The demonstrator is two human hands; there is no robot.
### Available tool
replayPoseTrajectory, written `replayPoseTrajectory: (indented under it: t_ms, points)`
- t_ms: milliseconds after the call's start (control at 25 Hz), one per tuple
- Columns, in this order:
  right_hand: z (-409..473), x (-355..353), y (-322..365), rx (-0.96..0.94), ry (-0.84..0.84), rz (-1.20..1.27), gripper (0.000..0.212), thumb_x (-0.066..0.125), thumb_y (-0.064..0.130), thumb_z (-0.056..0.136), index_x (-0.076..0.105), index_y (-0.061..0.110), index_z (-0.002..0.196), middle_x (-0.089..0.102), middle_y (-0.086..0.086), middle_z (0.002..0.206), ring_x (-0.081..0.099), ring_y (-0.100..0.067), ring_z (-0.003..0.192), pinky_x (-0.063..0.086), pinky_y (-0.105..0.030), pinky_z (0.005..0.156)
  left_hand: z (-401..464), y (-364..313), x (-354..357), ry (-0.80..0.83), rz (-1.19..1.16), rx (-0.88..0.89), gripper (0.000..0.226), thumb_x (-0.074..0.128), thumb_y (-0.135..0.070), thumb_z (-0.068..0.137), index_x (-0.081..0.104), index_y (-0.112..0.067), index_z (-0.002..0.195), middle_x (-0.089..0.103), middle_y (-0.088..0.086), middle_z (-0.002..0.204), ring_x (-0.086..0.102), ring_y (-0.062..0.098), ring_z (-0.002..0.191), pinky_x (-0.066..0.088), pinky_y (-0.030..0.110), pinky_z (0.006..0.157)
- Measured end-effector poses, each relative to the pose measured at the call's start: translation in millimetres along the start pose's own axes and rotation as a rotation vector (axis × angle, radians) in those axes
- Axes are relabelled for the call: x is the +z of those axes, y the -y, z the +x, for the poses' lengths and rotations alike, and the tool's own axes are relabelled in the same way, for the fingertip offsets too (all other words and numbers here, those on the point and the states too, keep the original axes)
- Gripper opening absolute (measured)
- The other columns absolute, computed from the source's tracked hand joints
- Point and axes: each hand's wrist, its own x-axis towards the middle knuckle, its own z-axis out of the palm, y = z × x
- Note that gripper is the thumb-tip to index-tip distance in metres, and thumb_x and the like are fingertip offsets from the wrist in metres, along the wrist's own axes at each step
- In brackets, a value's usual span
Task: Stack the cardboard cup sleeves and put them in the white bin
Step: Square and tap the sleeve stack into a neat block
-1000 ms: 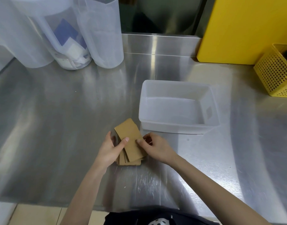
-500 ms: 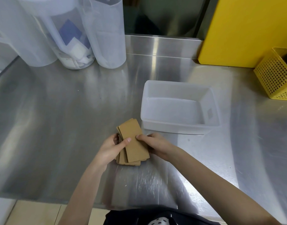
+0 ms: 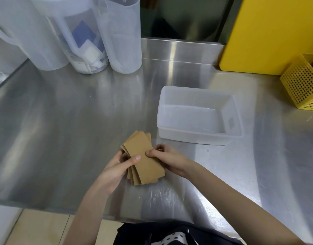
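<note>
A loose stack of brown cardboard cup sleeves (image 3: 143,156) sits near the front of the steel counter, its layers slightly fanned. My left hand (image 3: 116,167) grips the stack's left side with the thumb pressed on top. My right hand (image 3: 167,158) holds the right side, thumb on the top sleeve. The white bin (image 3: 200,137) stands just behind and to the right of the stack, with nothing inside it.
Three translucent plastic pitchers (image 3: 84,32) stand at the back left. A yellow board (image 3: 269,32) leans at the back right beside a yellow perforated basket (image 3: 304,82). The steel counter (image 3: 63,121) ends at a front edge close to my body.
Both hands have gathered the sleeves closer together, and the stack has shifted slightly toward the front with my thumbs now on its top.
</note>
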Motion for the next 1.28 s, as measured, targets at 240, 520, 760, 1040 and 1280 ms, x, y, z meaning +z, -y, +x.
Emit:
replayPoseTrajectory:
  t_ms: [240,520,760,1040,1280]
  points:
    - [-24.1,-20.1,-13.1,-0.129,-0.057,-0.164,0.052,0.069,0.031,0.077,0.044,0.016,0.119,0.055,0.000,0.110,0.056,-0.015,0.104,0.047,-0.021,0.084,-3.9,12.1,14.0,0.099,0.030,0.034,0.065,0.069,-0.024,0.058,0.045,-0.019,0.118,0.061,-0.003,0.114,0.059,0.006,0.103,0.048,0.022,0.079]
    - [-55.3,-53.2,-21.7,-0.314,-0.098,-0.173,0.056,0.068,0.016,0.078,0.040,0.021,0.126,0.054,-0.004,0.125,0.054,-0.014,0.116,0.049,-0.027,0.096,4.9,6.7,46.0,0.153,0.174,0.100,0.076,0.078,-0.035,0.047,0.044,-0.031,0.115,0.059,-0.006,0.118,0.052,0.009,0.112,0.043,0.024,0.091]
    - [-71.3,-68.4,-33.0,-0.472,-0.220,-0.291,0.059,0.067,0.006,0.077,0.035,0.028,0.121,0.048,0.003,0.131,0.042,0.001,0.125,0.039,-0.019,0.103,9.1,11.8,73.0,0.154,0.274,0.199,0.073,0.075,-0.018,0.066,0.037,-0.045,0.121,0.055,-0.018,0.115,0.054,-0.001,0.107,0.048,0.011,0.079]
    - [-68.1,-65.9,-45.8,-0.493,-0.271,-0.370,0.078,0.069,0.004,0.074,0.020,0.016,0.134,0.037,-0.001,0.140,0.036,-0.009,0.132,0.037,-0.025,0.107,11.3,5.0,87.4,0.251,0.397,0.195,0.064,0.067,-0.012,0.075,0.030,-0.050,0.110,0.047,-0.002,0.130,0.050,-0.001,0.110,0.044,0.010,0.089]
    - [-59.6,-55.4,-45.0,-0.541,-0.268,-0.533,0.094,0.065,0.013,0.078,-0.003,0.012,0.143,0.015,0.002,0.149,0.023,-0.010,0.139,0.021,-0.026,0.116,12.5,7.1,95.5,0.237,0.643,0.313,0.072,0.062,-0.010,0.078,0.019,-0.018,0.136,0.015,0.008,0.145,0.018,0.016,0.136,0.014,0.033,0.115]
